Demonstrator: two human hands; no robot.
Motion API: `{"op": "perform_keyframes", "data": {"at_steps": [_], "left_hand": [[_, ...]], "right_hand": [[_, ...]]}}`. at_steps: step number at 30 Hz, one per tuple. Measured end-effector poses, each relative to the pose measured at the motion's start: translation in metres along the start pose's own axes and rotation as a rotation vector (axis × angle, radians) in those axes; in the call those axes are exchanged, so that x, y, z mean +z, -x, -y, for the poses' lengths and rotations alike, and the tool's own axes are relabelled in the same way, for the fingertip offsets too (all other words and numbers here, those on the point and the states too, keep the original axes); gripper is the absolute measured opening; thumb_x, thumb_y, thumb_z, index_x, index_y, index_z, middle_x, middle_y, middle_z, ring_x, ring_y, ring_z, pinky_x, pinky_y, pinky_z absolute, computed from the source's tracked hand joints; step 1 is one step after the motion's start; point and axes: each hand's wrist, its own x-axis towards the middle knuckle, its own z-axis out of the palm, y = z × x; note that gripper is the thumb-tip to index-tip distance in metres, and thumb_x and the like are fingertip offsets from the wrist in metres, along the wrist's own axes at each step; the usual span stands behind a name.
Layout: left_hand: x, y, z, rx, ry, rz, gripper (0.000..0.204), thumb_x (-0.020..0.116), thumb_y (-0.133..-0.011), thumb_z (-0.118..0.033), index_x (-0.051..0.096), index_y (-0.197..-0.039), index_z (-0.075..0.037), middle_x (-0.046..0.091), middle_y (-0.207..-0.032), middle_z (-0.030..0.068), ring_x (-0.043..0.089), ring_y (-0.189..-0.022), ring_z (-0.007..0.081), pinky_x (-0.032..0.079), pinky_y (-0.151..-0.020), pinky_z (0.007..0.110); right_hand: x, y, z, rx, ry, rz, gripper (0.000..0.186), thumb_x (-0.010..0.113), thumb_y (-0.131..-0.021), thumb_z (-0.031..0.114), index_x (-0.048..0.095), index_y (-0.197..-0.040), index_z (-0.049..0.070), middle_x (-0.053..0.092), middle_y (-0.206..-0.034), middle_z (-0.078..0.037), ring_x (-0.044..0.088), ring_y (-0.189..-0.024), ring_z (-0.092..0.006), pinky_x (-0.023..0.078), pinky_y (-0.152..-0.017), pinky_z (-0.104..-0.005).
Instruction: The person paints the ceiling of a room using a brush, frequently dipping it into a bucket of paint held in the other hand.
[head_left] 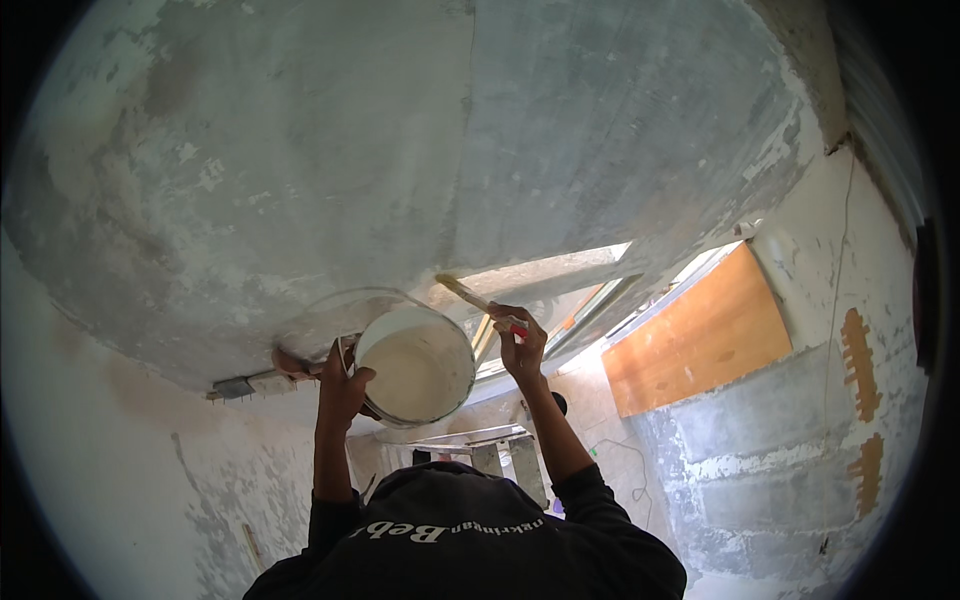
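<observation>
My left hand (345, 385) grips the side and wire handle of a round bucket (410, 365) of creamy white liquid, with the thumb at its rim. My right hand (522, 340) is closed on the handle of a paintbrush (465, 293) with a touch of red near the fingers. The pale bristles are up and left of that hand, just beyond the bucket, against or very close to a mottled grey plastered wall (300, 150); contact is hard to tell. My dark-sleeved forearms come up from below.
Window openings (560, 300) sit at the wall's lower right, beside an orange-brown board (695, 330). A patchy grey block wall (760, 470) with a hanging cord stands at the right. A ladder or scaffold (490, 458) and pale floor (625, 470) show below me. A white wall (120, 470) is at left.
</observation>
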Motion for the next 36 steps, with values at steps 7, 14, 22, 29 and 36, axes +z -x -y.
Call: {"op": "perform_keyframes", "data": {"at_steps": [7,14,22,29,36], "left_hand": [[0.005,0.002,-0.015,-0.014,0.045,0.004,0.059,0.057,-0.070,0.003,0.047,-0.128,0.002,0.060,-0.123,0.0178,0.056,-0.121,0.0282,0.045,-0.097,0.038],[0.010,0.008,-0.020,-0.006,0.044,0.012,0.066,0.055,-0.068,0.003,0.046,-0.134,0.000,0.061,-0.123,0.0161,0.058,-0.114,0.0261,0.046,-0.095,0.035],[0.007,0.012,-0.015,0.025,0.036,0.010,0.064,0.059,-0.069,0.005,0.046,-0.132,0.003,0.059,-0.127,0.0177,0.055,-0.122,0.0277,0.044,-0.099,0.037],[0.004,0.019,-0.008,-0.014,0.098,-0.024,0.067,0.058,-0.068,0.004,0.044,-0.134,0.002,0.058,-0.129,0.0180,0.054,-0.124,0.0278,0.044,-0.099,0.037],[0.005,0.026,-0.003,-0.017,0.049,-0.022,0.070,0.056,-0.067,0.004,0.044,-0.135,0.002,0.056,-0.132,0.0161,0.051,-0.127,0.0274,0.043,-0.102,0.038]], "right_hand": [[-0.004,-0.041,0.010,-0.064,-0.039,0.049,0.018,0.060,-0.082,-0.009,0.064,-0.096,0.001,0.071,-0.097,-0.016,0.071,-0.087,-0.0298,0.057,-0.073,-0.0342],[-0.002,-0.115,0.060,-0.444,0.041,-0.143,0.016,0.068,-0.079,-0.008,0.061,-0.092,-0.003,0.069,-0.089,-0.016,0.070,-0.082,-0.0311,0.060,-0.077,-0.0405],[0.002,-0.127,0.070,-0.664,-0.040,-0.320,0.015,0.068,-0.078,-0.009,0.059,-0.089,-0.004,0.068,-0.083,-0.018,0.069,-0.082,-0.0326,0.060,-0.077,-0.0435],[0.022,-0.024,0.016,-0.189,-0.004,-0.122,0.013,0.067,-0.080,-0.009,0.061,-0.091,-0.003,0.069,-0.093,-0.017,0.070,-0.087,-0.0316,0.058,-0.074,-0.0368],[0.024,0.035,-0.006,0.080,-0.015,-0.273,0.011,0.058,-0.085,-0.004,0.062,-0.095,-0.004,0.069,-0.099,-0.015,0.068,-0.099,-0.0273,0.055,-0.080,-0.0361]]}}
